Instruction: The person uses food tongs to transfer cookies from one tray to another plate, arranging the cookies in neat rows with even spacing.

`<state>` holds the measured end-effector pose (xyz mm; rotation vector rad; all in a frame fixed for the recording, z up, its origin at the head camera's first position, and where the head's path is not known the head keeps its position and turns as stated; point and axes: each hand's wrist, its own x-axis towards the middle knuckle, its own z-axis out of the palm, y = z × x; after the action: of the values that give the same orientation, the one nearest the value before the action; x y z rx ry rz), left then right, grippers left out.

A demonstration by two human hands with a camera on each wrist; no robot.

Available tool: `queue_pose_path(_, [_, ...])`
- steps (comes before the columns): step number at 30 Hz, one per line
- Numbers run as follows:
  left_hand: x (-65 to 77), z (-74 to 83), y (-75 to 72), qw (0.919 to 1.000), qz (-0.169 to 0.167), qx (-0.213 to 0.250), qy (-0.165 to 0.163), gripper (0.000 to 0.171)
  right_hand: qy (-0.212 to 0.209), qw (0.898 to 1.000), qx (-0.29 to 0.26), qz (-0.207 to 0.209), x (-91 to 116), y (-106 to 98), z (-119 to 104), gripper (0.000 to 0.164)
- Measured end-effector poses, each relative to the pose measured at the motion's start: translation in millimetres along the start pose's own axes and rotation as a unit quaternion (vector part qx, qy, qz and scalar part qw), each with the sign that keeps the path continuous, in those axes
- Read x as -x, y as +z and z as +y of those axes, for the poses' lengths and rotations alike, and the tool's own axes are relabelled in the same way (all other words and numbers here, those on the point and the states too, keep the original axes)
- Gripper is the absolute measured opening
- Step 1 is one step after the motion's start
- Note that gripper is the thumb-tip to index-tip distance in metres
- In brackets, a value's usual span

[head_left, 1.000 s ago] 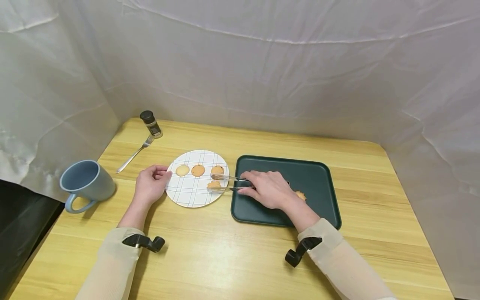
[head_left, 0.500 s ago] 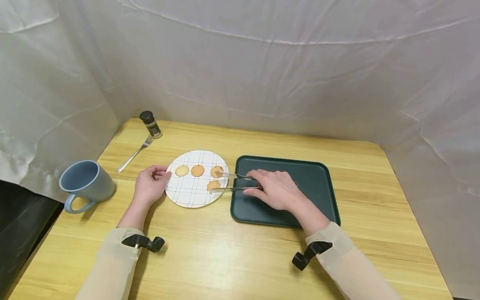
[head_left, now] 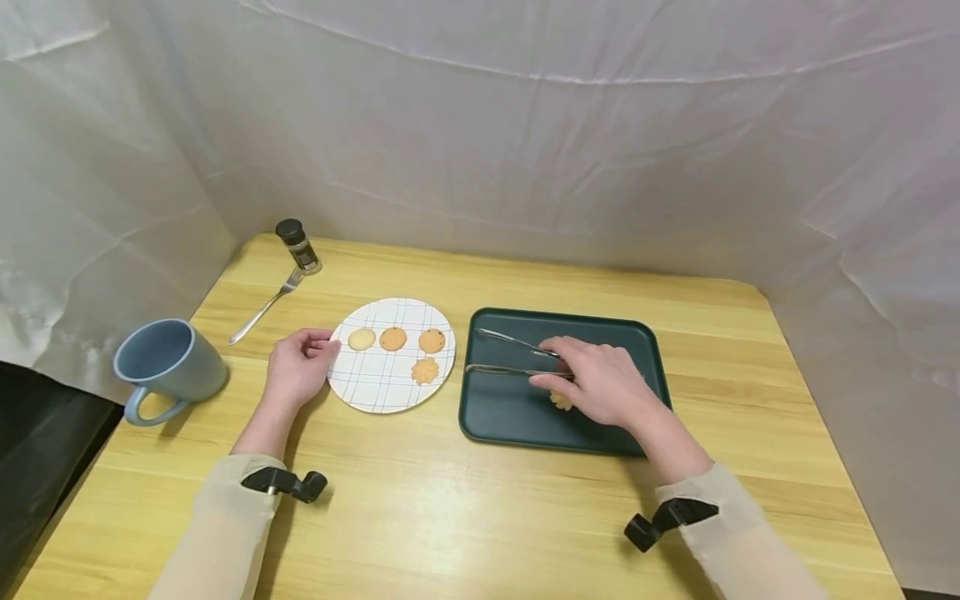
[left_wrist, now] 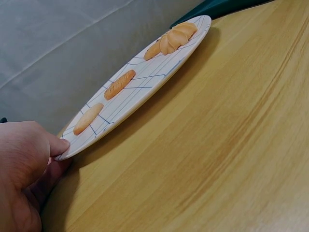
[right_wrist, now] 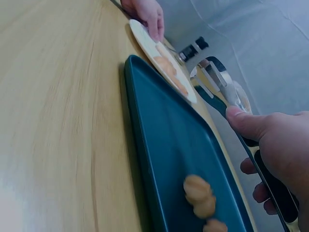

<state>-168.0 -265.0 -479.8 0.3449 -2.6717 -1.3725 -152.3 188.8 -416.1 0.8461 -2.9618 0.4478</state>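
Note:
My left hand [head_left: 296, 367] pinches the rim of a round white plate [head_left: 375, 387] with blue lines between thumb and fingers. On that plate lie a pale smooth cookie [head_left: 362, 339], two speckled ones and a flower-shaped cookie [head_left: 424, 371]. Over the dark green tray [head_left: 502, 421], my right hand [head_left: 600, 379] grips a pair of metal tongs [head_left: 517, 370]. Their arms stand apart, pointing left, and nothing is between the tips. A ridged cookie [head_left: 560, 402] on the tray peeks out below the right hand; in the right wrist view several cookies [right_wrist: 198, 189] show there.
A blue mug [head_left: 174, 367] stands at the left side of the wooden table [head_left: 420, 517]. Behind it lie a fork [head_left: 266, 308] and a black-capped spice jar [head_left: 298, 247] at the back left. Pale curtains [head_left: 525, 167] hang around the table.
The right hand has drawn the tongs rightward, off the plate and over the tray. The flower-shaped cookie stays on the plate, clear of the tongs. My left hand keeps its place.

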Motion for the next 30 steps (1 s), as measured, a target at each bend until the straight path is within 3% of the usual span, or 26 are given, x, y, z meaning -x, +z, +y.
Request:
queue_pose_path(15, [-1.5, -2.4, 0.1, 0.9999, -0.004, 0.000, -0.010, 0.033, 0.035, 0.999, -0.012, 0.008, 35.9, -2.4, 31.3, 0.053])
queue_pose_path(30, [-2.2, -3.2, 1.3, 0.9999, -0.008, 0.002, -0.014, 0.033, 0.049, 0.999, -0.004, -0.007, 64.6, -3.1, 48.7, 0.054])
